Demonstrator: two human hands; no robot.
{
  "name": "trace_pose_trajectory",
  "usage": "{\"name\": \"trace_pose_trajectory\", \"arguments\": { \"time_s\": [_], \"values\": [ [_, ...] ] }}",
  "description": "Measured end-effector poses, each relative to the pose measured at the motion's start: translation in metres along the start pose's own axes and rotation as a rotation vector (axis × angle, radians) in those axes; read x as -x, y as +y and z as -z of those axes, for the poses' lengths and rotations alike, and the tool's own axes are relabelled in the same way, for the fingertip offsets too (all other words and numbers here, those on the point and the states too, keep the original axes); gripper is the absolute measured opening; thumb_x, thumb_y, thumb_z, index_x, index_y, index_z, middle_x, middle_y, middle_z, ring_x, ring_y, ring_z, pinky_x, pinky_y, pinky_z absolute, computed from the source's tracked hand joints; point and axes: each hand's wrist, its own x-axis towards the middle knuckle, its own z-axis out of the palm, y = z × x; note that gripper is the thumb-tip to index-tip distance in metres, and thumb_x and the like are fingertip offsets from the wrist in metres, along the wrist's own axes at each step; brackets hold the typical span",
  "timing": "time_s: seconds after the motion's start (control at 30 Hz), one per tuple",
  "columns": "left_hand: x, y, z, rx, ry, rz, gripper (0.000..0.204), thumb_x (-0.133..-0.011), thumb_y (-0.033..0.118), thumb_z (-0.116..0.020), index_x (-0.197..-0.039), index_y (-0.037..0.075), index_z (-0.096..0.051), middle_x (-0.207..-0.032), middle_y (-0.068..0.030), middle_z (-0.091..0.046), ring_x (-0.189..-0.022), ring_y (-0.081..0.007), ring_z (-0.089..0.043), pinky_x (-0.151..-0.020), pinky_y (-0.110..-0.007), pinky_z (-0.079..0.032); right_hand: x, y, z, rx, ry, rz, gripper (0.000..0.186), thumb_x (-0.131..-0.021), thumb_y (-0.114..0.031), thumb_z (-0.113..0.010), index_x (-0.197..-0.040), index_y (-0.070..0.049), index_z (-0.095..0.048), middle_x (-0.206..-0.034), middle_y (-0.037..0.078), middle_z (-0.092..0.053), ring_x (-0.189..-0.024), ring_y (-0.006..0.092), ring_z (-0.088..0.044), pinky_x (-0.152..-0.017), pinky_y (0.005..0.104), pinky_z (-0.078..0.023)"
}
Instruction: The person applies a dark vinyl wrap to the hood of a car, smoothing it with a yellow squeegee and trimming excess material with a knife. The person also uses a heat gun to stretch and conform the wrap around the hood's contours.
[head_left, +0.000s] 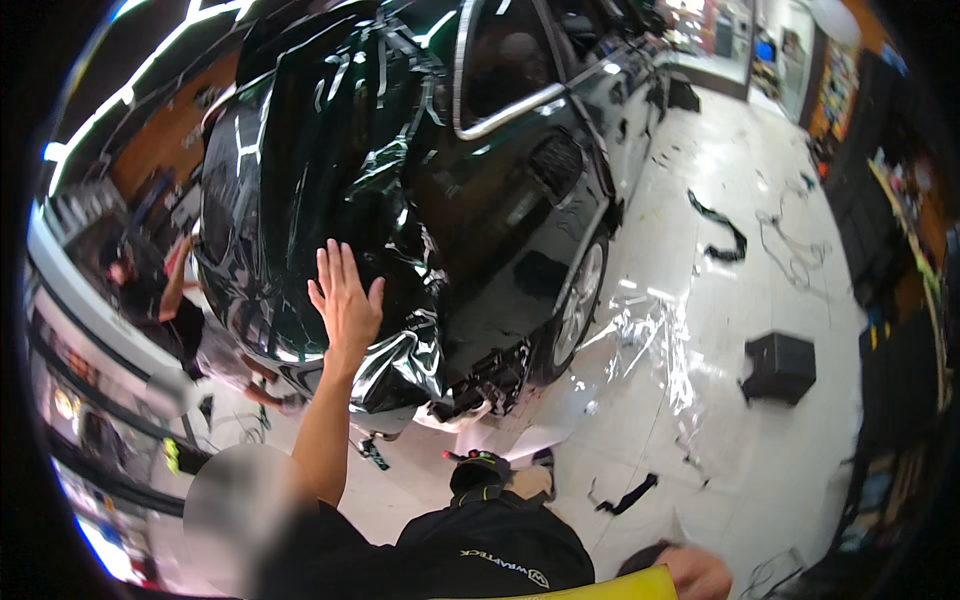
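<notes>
My left hand (348,305) lies flat with fingers stretched out against glossy dark film (330,200) over the rear of a dark car (490,210). Below this hand the film's loose lower edge (405,365) hangs crumpled and shiny. Low in the view, my right hand (697,575) looks curled closed beside a yellow strip-like thing (570,587). Its fingers are partly cut off by the lower edge, so what it holds is hidden.
Another person (180,310) bends at the car's far left corner. Clear crumpled film (650,345) lies by the rear wheel (580,300). A black box (780,368), dark strips (720,228) and a cable (790,250) are on the pale floor to the right.
</notes>
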Motion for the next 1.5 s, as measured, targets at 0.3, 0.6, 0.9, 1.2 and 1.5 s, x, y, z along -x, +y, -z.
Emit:
{"name": "trace_pose_trajectory", "arguments": {
  "time_s": [0.3, 0.6, 0.9, 1.2, 1.5],
  "values": [
    [0.004, 0.035, 0.005, 0.002, -0.206, -0.135, 0.065, -0.085, 0.030, -0.070, -0.144, 0.009, -0.051, -0.161, -0.0088, -0.029, -0.152, -0.0382, -0.014, -0.116, -0.066, -0.015, -0.241, 0.033, 0.039, 0.183, -1.079, 0.242, 0.025, -0.078, -0.023, -0.061, -0.097, -0.007, -0.064, -0.103, 0.015, -0.056, -0.087, 0.0307, -0.053, -0.067, 0.0406, -0.040],
    [-0.021, 0.059, -0.001, -0.103, -0.163, 0.175, 0.069, -0.085, 0.025, -0.071, -0.146, 0.006, -0.047, -0.161, -0.0085, -0.030, -0.150, -0.0344, -0.021, -0.117, -0.057, -0.018, -0.410, 0.068, 0.112, 0.681, -1.559, 0.560, 0.020, -0.084, -0.021, -0.057, -0.087, -0.003, -0.066, -0.080, 0.010, -0.057, -0.074, 0.0249, -0.052, -0.067, 0.0367, -0.042],
    [-0.017, 0.100, -0.019, -0.243, -0.163, 0.472, 0.071, -0.089, 0.026, -0.064, -0.146, -0.007, -0.038, -0.163, -0.0193, -0.020, -0.150, -0.0370, -0.020, -0.119, -0.048, -0.025, -0.599, 0.123, 0.244, 0.093, -1.208, 0.473, 0.021, -0.079, -0.015, -0.070, -0.091, -0.001, -0.062, -0.083, 0.013, -0.063, -0.061, 0.0212, -0.061, -0.052, 0.0326, -0.047],
    [-0.052, 0.207, -0.036, 1.937, 0.105, 1.093, 0.072, -0.098, 0.061, -0.045, -0.110, -0.008, -0.066, -0.106, -0.0244, -0.071, -0.090, -0.0335, -0.073, -0.076, -0.038, -0.058, -0.651, 0.205, 0.146, -0.515, -1.007, -0.191, 0.047, -0.094, -0.008, -0.058, -0.137, 0.009, -0.048, -0.085, 0.008, -0.060, -0.071, 0.0177, -0.064, -0.060, 0.0294, -0.052],
    [-0.123, 0.191, -0.063, 2.396, 1.548, 0.946, 0.048, -0.096, 0.052, -0.060, -0.118, 0.010, -0.060, -0.121, -0.0075, -0.065, -0.113, -0.0221, -0.059, -0.105, -0.043, -0.045, -0.675, 0.121, -0.033, 0.457, -1.482, 0.836, 0.017, -0.092, 0.005, -0.054, -0.105, 0.002, -0.064, -0.071, 0.006, -0.060, -0.063, 0.0130, -0.056, -0.060, 0.0263, -0.046]
  ]
}}
